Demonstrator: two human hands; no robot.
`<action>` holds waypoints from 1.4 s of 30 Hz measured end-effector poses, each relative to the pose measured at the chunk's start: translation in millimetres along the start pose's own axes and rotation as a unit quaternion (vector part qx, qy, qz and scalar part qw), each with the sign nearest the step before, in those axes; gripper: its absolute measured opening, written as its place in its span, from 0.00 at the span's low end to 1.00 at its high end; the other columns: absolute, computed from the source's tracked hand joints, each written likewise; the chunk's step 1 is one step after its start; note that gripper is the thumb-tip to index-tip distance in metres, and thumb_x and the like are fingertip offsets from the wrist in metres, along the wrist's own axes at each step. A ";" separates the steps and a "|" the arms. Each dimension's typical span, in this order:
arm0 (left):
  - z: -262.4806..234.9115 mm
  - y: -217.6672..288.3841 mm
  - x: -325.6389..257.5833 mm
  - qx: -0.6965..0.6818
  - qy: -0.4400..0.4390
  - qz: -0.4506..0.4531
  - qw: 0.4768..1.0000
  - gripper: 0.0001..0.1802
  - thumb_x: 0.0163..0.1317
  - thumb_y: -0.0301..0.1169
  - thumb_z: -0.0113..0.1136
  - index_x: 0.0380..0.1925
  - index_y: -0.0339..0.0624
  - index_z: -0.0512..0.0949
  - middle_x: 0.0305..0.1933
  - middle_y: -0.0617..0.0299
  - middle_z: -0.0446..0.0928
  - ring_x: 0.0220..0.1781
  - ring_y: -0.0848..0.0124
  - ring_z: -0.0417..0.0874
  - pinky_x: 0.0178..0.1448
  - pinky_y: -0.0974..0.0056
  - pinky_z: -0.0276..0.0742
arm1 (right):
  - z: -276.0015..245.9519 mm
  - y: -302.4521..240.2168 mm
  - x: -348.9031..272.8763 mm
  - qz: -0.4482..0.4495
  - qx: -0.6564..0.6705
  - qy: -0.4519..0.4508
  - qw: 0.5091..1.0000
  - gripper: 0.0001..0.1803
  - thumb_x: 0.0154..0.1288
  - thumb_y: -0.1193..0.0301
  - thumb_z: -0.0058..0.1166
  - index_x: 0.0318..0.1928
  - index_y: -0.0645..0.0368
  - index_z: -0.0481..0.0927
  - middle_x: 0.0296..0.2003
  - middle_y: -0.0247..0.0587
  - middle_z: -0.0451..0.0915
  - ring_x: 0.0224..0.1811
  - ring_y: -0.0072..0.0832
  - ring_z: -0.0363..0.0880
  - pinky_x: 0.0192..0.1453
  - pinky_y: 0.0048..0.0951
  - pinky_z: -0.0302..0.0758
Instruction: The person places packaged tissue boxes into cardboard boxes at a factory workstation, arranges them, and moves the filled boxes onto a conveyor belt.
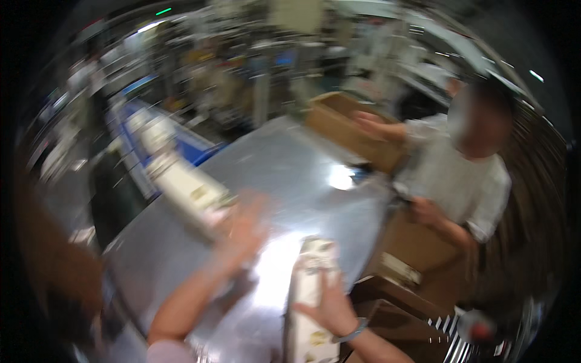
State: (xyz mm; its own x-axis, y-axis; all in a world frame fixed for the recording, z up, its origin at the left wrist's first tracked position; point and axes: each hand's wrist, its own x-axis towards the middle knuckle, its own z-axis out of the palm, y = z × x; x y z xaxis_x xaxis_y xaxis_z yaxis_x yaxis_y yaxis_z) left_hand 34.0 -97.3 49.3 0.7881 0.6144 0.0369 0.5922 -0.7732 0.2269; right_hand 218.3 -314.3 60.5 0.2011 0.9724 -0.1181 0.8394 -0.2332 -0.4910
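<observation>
The picture is blurred by motion. My right hand (330,305) grips a long white package (311,284) that lies on a shiny metal table (290,163), near its front edge. My left hand (242,233) hovers open above the table, fingers spread, just short of another long white package (187,187) at the table's left side. Nothing is in the left hand.
Across the table a person in a light shirt (454,175) holds an open cardboard box (351,127) with one hand (372,124). More brown cartons (411,248) stand at the right. A blue conveyor (151,139) with white packs runs along the left.
</observation>
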 end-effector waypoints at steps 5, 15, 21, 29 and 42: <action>20.1 -199.4 -45.9 0.056 0.161 -0.375 0.911 0.19 0.64 0.42 0.49 0.47 0.41 0.74 0.66 0.44 0.58 0.69 0.51 0.50 0.70 0.48 0.45 | 19.4 -15.6 27.3 -0.017 0.075 -0.038 0.996 0.56 0.52 0.43 0.58 0.69 0.62 0.43 0.61 0.81 0.43 0.59 0.69 0.60 0.59 0.42 0.68; 23.9 46.9 -38.6 -0.178 0.108 -0.011 0.978 0.37 0.46 0.35 0.60 0.59 0.37 0.63 0.68 0.42 0.53 0.69 0.45 0.54 0.70 0.48 0.47 | 38.7 64.4 10.3 0.156 0.525 0.033 0.836 0.51 0.56 0.67 0.62 0.68 0.67 0.40 0.65 0.51 0.52 0.62 0.34 0.61 0.66 0.29 0.58; -18.7 -140.5 39.9 0.057 0.104 -0.381 0.917 0.26 0.56 0.47 0.56 0.55 0.55 0.71 0.72 0.54 0.49 0.71 0.50 0.48 0.67 0.41 0.52 | 23.7 60.0 -2.0 0.167 0.616 -0.125 0.760 0.46 0.59 0.68 0.61 0.69 0.60 0.43 0.61 0.44 0.61 0.61 0.25 0.62 0.62 0.27 0.62; 30.1 -28.4 -43.1 0.018 0.151 -0.212 0.965 0.13 0.48 0.37 0.63 0.32 0.43 0.81 0.63 0.52 0.64 0.58 0.52 0.65 0.59 0.52 0.64 | 29.3 95.0 -16.3 0.192 0.642 -0.142 0.729 0.43 0.59 0.70 0.59 0.67 0.62 0.46 0.58 0.46 0.66 0.57 0.30 0.67 0.61 0.29 0.66; 50.7 19.3 -121.5 -0.620 -0.096 -0.263 0.733 0.29 0.63 0.42 0.54 0.57 0.31 0.66 0.54 0.56 0.73 0.54 0.72 0.70 0.58 0.66 0.65 | 4.9 80.8 -25.7 0.168 0.612 -0.277 0.722 0.49 0.57 0.69 0.61 0.69 0.61 0.40 0.63 0.47 0.58 0.65 0.31 0.58 0.66 0.31 0.59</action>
State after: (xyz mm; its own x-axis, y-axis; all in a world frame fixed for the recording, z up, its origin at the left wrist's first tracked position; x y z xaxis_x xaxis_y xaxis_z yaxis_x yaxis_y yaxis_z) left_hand -41.8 -194.8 -0.1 0.5858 0.6506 -0.4833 0.3088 0.3722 0.8753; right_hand 278.5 -358.1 19.7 -0.2272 0.7914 -0.5675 -0.3530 -0.6101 -0.7094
